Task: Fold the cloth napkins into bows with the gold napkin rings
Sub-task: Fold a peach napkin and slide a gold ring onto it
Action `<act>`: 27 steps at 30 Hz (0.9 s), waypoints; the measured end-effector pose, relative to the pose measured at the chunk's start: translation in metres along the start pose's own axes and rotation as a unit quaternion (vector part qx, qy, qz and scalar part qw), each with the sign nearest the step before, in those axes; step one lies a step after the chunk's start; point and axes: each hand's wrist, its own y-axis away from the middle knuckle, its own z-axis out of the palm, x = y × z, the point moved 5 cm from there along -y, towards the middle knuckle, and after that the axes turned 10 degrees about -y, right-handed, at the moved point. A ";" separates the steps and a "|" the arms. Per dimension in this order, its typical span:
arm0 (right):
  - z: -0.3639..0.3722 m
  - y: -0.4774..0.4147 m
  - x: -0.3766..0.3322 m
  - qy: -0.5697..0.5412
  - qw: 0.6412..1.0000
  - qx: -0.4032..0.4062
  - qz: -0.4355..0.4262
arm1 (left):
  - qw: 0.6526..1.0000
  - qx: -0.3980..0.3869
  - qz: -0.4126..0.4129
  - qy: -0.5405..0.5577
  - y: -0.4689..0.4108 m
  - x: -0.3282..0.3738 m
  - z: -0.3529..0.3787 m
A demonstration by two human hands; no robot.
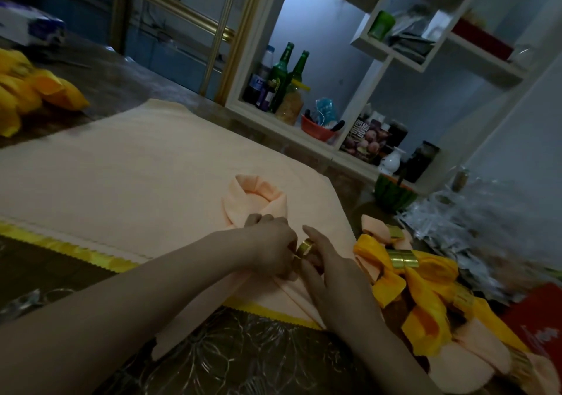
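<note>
Head view, dim light. Left hand (270,244) grips the gathered middle of a peach napkin (255,197), whose far end curls into a loop. Right hand (333,276) pinches a gold napkin ring (305,247) just beside the left fingertips. Napkin lies on a flat peach cloth (121,166) spread over the patterned table (243,355). Right of the hands: pile of yellow and peach bows (425,297), ringed in gold. Far left: loose yellow napkins (33,90). Behind: white shelf (343,151) with green bottles (284,72).
</note>
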 end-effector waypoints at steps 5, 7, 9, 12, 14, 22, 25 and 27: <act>-0.010 -0.003 0.014 -0.028 0.997 0.058 0.033 | 0.999 0.031 -0.003 0.028 0.003 -0.002 -0.005; -0.011 -0.002 0.014 -0.016 0.998 0.061 0.025 | 0.997 0.052 -0.014 0.056 0.004 -0.003 -0.007; -0.009 -0.001 0.011 0.012 0.998 0.051 0.023 | 0.993 0.066 -0.024 0.090 0.005 -0.003 -0.008; -0.005 -0.001 0.007 0.020 0.999 0.033 0.026 | 0.987 0.045 -0.024 0.153 0.008 -0.005 -0.008; -0.006 0.000 0.006 0.001 0.998 0.049 0.027 | 0.982 0.021 -0.023 0.187 0.010 -0.008 -0.008; -0.006 0.002 0.007 0.017 0.996 0.088 0.013 | 0.983 -0.021 0.004 0.181 0.012 0.002 -0.014; -0.005 0.003 0.010 -0.020 0.994 0.106 0.008 | 0.989 0.019 0.025 0.145 0.019 0.011 -0.017; -0.005 0.002 0.014 -0.063 0.992 0.110 0.018 | 0.986 0.036 0.026 0.160 0.019 0.011 -0.014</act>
